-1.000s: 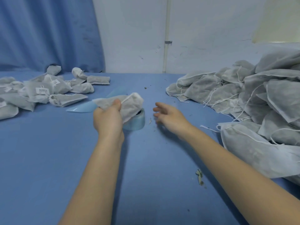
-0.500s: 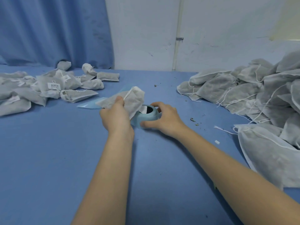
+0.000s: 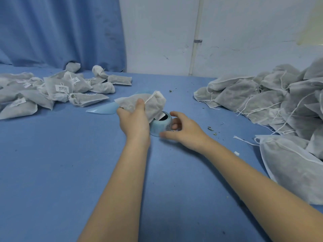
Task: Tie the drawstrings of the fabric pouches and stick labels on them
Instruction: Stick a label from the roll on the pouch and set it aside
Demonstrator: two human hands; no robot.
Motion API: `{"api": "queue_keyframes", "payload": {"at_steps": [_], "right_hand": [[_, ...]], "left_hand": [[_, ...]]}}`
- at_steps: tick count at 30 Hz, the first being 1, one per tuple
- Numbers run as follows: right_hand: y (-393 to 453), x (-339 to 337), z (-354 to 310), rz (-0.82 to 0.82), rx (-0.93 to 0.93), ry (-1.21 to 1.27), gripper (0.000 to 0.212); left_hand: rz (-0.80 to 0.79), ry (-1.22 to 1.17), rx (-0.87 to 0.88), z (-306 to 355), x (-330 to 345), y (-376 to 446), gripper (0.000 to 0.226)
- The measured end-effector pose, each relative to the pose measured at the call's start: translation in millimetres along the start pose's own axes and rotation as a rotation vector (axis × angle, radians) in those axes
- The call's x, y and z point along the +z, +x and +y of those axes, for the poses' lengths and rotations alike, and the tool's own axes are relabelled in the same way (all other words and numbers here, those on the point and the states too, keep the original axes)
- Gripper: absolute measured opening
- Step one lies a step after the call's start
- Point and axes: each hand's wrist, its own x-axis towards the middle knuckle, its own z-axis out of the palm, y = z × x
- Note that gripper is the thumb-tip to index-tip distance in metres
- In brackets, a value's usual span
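The left hand (image 3: 135, 119) grips a small grey fabric pouch with a white drawstring (image 3: 147, 106), thumb pressed over its front and fingers curled behind, holding it just above the middle of the blue-covered worktop (image 3: 61, 163). The pouch hangs partly over a pale blue roll of labels (image 3: 161, 125), hiding the roll's left rim. The right hand (image 3: 185, 131) curves round the roll's right side, fingers bent and blurred; whether they actually pinch a label or the roll cannot be told. A loose blue strip of backing paper (image 3: 103, 109) trails from behind the left hand toward the left.

The held pouch is thin, crumpled and semi-opaque, its cord running across the top corner; no label shows on the visible face.

Toward the far left edge lies a scatter of tied pouches with white printed labels (image 3: 61, 89). Along the right edge a tall heap of grey pouches with loose strings (image 3: 272, 100) spreads down to the near right. Dark crumbs (image 3: 211, 129) dot the worktop between roll and heap. Behind stand a blue curtain (image 3: 61, 32) and white wall (image 3: 244, 32).
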Motion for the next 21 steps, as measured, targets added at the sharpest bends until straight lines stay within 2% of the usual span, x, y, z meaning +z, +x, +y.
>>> {"api": "queue_keyframes", "payload": {"at_steps": [2, 6, 8, 11, 14, 21], "right_hand": [[-2.2, -10.5, 5.9, 0.017, -0.019, 0.003, 0.052], [-3.2, -19.0, 11.1, 0.043, -0.068, 0.009, 0.032], [-3.2, -17.5, 12.3, 0.07, -0.086, 0.023, 0.033], [-3.9, -10.1, 13.3, 0.215, -0.098, 0.036, 0.044], [-5.0, 0.0, 13.3, 0.287, -0.151, -0.052, 0.048], [-5.2, 8.8, 12.3, 0.352, -0.131, -0.076, 0.04]], "left_hand": [[-0.026, 0.0, 0.009, -1.6, 2.3, 2.1, 0.029], [-0.061, 0.006, 0.036, -4.9, 7.0, 4.8, 0.03], [-0.071, 0.009, 0.038, -6.8, 7.5, 6.1, 0.034], [-0.08, -0.006, 0.025, -8.4, 7.3, 8.0, 0.035], [-0.06, -0.019, 0.015, -9.4, 7.7, 8.5, 0.032], [-0.041, -0.008, 0.012, -11.4, 8.5, 6.6, 0.04]]}}
